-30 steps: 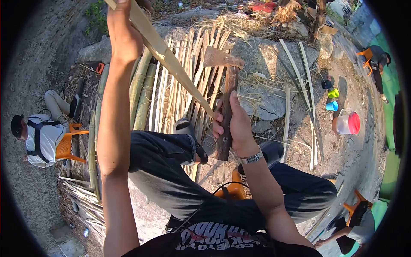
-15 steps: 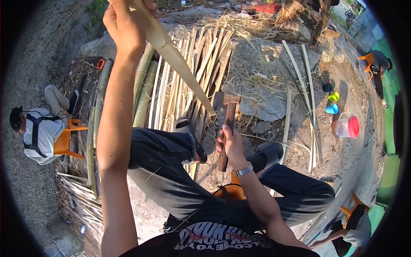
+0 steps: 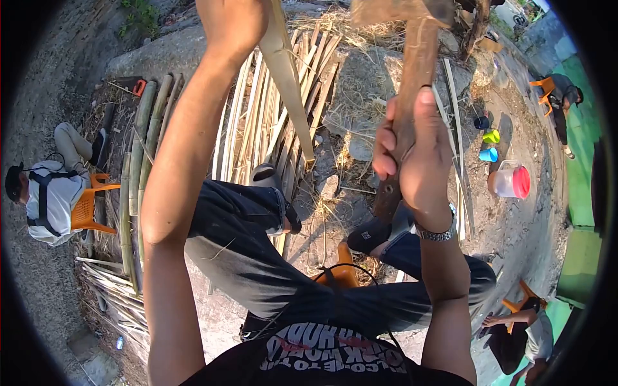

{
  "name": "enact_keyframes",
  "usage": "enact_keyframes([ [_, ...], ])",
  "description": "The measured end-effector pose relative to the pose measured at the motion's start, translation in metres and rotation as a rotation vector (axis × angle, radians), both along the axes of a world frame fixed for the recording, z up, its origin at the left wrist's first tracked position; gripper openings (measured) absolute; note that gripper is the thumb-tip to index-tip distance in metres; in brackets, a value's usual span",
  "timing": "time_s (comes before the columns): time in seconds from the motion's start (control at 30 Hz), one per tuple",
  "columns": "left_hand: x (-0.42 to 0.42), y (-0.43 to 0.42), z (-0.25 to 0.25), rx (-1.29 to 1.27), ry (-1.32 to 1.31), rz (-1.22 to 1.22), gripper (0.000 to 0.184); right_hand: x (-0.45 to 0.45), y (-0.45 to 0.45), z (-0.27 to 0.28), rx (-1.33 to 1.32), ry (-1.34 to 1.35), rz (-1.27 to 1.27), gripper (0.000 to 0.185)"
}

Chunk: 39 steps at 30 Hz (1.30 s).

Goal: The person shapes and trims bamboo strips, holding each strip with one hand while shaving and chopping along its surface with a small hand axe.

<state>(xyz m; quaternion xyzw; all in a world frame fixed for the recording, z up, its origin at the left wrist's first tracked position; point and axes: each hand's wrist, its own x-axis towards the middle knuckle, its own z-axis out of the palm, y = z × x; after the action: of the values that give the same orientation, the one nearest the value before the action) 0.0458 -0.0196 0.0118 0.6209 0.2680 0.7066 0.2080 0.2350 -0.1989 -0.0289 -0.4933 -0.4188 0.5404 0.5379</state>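
My right hand (image 3: pixel 421 154) is wrapped round the wooden handle of a hammer (image 3: pixel 415 64), raised with its head near the top edge. At the top, my left hand (image 3: pixel 235 22) grips a long split bamboo piece (image 3: pixel 286 83); its fingers are mostly cut off by the frame. The bamboo slants down to a tip near my shoe, apart from the hammer. Beyond the tip lies a pile of split bamboo strips (image 3: pixel 264 119) on the ground.
Whole bamboo poles (image 3: pixel 138 148) lie at the left, near a person on an orange chair (image 3: pixel 93 202). A flat rock (image 3: pixel 357 96) lies ahead. To the right are a pitcher with a red lid (image 3: pixel 512 181), several cups (image 3: pixel 489 154) and other seated people.
My right hand has lifted the hammer up and to the right, closer to the camera. My left hand has shifted right and up; the bamboo's lower end has moved slightly left.
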Motion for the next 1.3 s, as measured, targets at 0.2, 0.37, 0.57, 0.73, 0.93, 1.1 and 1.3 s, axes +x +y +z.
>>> enact_keyframes([
  [0.2, 0.003, -0.002, 0.001, -0.098, -0.029, 0.062, 0.062, 0.012, 0.001, 0.021, -0.175, -0.165, 0.103, 0.06],
  [0.37, 0.007, 0.002, -0.001, -0.003, 0.03, 0.023, 0.059, -0.004, 0.001, 0.021, 0.1, -0.048, -0.022, 0.058],
  [0.57, 0.011, -0.006, 0.002, -0.011, 0.02, 0.082, 0.051, 0.021, 0.0, -0.01, -0.329, -0.084, 0.217, 0.059],
  [0.73, 0.013, -0.002, 0.003, 0.053, 0.08, 0.148, 0.046, 0.007, -0.006, 0.021, 0.16, 0.043, -0.085, 0.062],
  [0.93, 0.011, 0.011, -0.002, 0.117, -0.008, 0.256, 0.043, 0.017, -0.006, 0.032, -0.23, 0.008, 0.149, 0.061],
  [1.1, 0.013, 0.003, -0.004, 0.171, 0.039, 0.156, 0.042, 0.003, -0.001, 0.027, 0.224, -0.101, -0.073, 0.057],
  [1.3, 0.015, 0.009, -0.008, 0.257, -0.061, 0.074, 0.041, 0.019, -0.002, -0.028, -0.35, -0.194, 0.262, 0.052],
])
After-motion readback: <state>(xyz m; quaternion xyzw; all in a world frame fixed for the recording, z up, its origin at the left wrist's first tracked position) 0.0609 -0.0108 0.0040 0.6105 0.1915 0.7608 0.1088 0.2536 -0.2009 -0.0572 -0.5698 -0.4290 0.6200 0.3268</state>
